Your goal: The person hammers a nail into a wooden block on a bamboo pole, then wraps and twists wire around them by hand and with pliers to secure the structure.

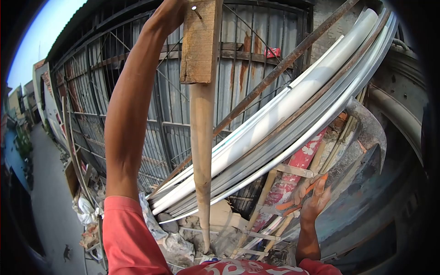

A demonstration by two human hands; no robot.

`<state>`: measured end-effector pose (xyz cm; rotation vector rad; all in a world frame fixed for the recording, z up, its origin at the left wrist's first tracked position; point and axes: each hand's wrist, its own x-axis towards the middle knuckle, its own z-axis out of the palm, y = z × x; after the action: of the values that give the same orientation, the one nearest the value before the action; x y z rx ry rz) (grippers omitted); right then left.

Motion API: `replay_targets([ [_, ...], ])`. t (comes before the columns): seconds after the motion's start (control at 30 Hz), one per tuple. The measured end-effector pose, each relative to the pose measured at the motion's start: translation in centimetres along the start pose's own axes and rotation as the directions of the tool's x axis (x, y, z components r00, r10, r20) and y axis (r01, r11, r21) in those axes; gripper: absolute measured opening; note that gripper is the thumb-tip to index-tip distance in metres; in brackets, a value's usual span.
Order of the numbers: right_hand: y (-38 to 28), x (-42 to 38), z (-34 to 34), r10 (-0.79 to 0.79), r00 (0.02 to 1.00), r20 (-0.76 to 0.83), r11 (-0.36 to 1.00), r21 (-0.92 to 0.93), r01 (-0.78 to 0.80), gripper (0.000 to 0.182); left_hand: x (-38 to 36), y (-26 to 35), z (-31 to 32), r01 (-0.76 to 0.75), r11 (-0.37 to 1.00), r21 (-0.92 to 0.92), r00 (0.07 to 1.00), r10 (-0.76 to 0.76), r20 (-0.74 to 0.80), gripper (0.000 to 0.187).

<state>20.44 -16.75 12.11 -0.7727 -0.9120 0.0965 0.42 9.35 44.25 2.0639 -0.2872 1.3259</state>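
The hammer point(362, 137) has a dark, worn steel head and orange grip. The right hand point(311, 199) is clenched around that grip, head above. The left hand point(172, 11) clasps the wooden block point(200, 41).

One hammer point(362, 133), one wooden board point(200, 41)

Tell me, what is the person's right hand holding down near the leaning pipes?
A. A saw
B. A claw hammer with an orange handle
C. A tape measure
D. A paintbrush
B: the right hand has its grip closed around the orange handle of a hammer, whose dark metal head with a curved claw rises above the hand, beside the white pipes.
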Motion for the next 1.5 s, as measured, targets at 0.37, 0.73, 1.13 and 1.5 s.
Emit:
replay_targets([
  [0.37,4.5,-4.9,-5.8,0.311,0.950,-0.026,0.902,-0.306,-0.304,0.025,-10.9,-4.7,3.1,0.380,0.881,0.281,0.909,-0.301,-0.288,0.092],
  [0.73,-1.2,2.2,-0.2,0.006,0.979,0.205,0.959,-0.277,0.052,0.030,-11.0,-5.5,3.0,0.309,0.888,0.340,0.937,-0.222,-0.269,0.096],
  [1.13,-11.3,9.5,9.5,-0.453,0.749,0.484,0.644,-0.403,0.650,0.024,-10.9,-5.0,2.9,0.250,0.928,0.276,0.963,-0.208,-0.172,0.087],
  [1.5,-14.7,10.2,13.1,-0.493,0.637,0.592,0.446,-0.456,0.770,0.027,-11.2,-5.0,3.0,0.285,0.946,0.155,0.953,-0.261,-0.156,0.097],
])
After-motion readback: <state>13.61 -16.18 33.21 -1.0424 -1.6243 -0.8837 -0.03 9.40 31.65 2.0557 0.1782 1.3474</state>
